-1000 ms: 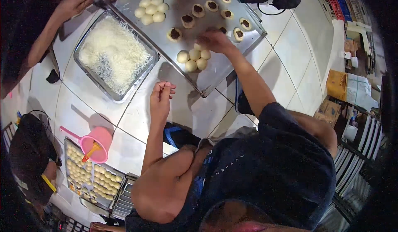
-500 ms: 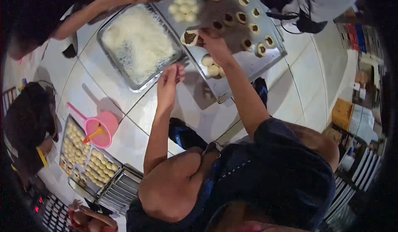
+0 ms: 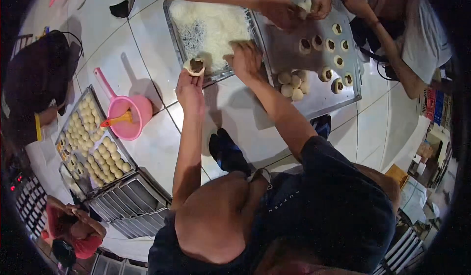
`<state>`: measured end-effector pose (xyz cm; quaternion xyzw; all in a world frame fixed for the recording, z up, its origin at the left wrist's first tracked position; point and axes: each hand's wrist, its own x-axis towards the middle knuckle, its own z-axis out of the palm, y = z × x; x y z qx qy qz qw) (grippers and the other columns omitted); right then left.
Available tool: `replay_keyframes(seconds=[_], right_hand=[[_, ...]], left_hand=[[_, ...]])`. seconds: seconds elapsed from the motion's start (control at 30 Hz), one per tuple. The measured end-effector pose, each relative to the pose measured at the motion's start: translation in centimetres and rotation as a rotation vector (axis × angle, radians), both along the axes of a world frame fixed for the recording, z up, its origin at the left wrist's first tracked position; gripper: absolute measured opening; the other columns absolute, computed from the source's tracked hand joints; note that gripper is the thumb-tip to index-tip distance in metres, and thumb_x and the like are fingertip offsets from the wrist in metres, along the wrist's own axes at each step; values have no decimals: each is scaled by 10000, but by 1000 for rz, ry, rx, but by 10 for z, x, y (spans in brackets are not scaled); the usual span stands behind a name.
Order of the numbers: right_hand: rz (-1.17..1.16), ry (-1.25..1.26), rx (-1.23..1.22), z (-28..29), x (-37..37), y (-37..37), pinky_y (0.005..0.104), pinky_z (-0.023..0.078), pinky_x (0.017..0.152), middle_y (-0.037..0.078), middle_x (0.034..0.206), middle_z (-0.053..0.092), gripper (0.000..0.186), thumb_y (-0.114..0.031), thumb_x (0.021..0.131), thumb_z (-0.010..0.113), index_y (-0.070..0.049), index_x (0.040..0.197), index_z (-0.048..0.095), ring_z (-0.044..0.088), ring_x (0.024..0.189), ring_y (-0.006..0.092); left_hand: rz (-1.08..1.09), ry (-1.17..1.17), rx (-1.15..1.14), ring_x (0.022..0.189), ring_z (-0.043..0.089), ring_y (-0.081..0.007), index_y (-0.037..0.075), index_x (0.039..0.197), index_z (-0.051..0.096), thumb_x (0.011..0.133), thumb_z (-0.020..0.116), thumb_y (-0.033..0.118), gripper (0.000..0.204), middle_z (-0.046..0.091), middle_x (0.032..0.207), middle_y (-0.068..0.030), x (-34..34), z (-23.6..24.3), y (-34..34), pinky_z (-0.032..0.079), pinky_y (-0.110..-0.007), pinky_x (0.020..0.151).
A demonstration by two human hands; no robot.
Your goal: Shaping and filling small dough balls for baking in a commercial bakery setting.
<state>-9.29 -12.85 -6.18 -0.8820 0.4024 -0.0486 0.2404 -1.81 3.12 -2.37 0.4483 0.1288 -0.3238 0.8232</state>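
A flattened round of pale dough with dark brown filling [image 3: 197,66] rests in my left hand [image 3: 190,92], held near the front corner of a metal tray [image 3: 176,44]. That tray holds a heap of pale shreds [image 3: 211,22] that look like grated cheese. My right hand [image 3: 246,63] reaches over the tray's front right part, its thumb and fingers apart at the shreds. To its right, a large metal sheet [image 3: 279,54] carries plain dough balls [image 3: 293,84] and several filled dough rounds [image 3: 326,73].
A co-worker's hands [image 3: 282,12] work a piece of dough above the large sheet. Another person's arm [image 3: 387,39] is at the right. On the left stand a pink dipper [image 3: 130,127] with an orange-handled brush and a tray of dough balls [image 3: 100,147]. My foot [image 3: 225,152] is below.
The filled dough has passed from my right hand to my left. My right hand has moved left to the shreds. The co-worker's hands now reach over the sheet, and the view has shifted.
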Motion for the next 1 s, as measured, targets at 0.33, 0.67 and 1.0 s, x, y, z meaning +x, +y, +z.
replay_keyframes(seconds=[0.33,0.67,1.0], right_hand=[[12,-568,213,-6,-10,-29,269,476,634,39,864,675,195,-78,855,638,-65,1045,683,570,675,154],[-28,-673,674,19,1,-33,240,480,651,35,891,683,218,-15,833,650,-35,1049,672,583,690,131],[182,-684,292,14,9,-4,230,478,659,48,897,676,248,-19,817,688,-23,1064,667,587,727,109]], left_hand=[[-124,-129,95,978,618,-170,-46,1214,564,1007,488,241,363,619,1144,-128,24,-25,-34,502,-234,834],[-284,-137,188,864,598,-135,-23,1181,603,1004,493,238,334,634,1028,-92,18,-16,-48,500,-212,752],[-278,-75,189,823,579,-123,-6,1238,564,999,493,205,327,614,1044,-87,14,-7,-52,495,-222,745]])
